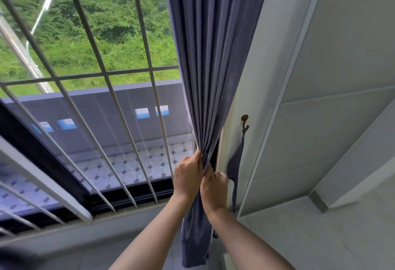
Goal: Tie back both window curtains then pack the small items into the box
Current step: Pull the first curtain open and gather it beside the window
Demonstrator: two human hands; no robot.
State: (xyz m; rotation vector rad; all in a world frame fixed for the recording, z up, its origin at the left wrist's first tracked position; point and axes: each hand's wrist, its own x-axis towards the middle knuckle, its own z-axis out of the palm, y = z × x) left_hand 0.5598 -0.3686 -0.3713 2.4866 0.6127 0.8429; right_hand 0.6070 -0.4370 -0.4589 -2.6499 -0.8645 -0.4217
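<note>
A blue-grey curtain [213,56] hangs at the right side of the window, gathered into a tight bunch near the sill. My left hand [188,175] grips the bunch from the left. My right hand [214,190] presses against it from the right, fingers closed on the fabric. A matching blue tie-back strap [236,162] hangs from a brown wall hook [245,122] just right of my hands, blurred. No box or small items are in view.
The window has white bars [119,107] and a dark frame [42,156] along its lower edge. A white wall [320,98] with ridged panels stands to the right. The sill ledge [106,224] runs below the window.
</note>
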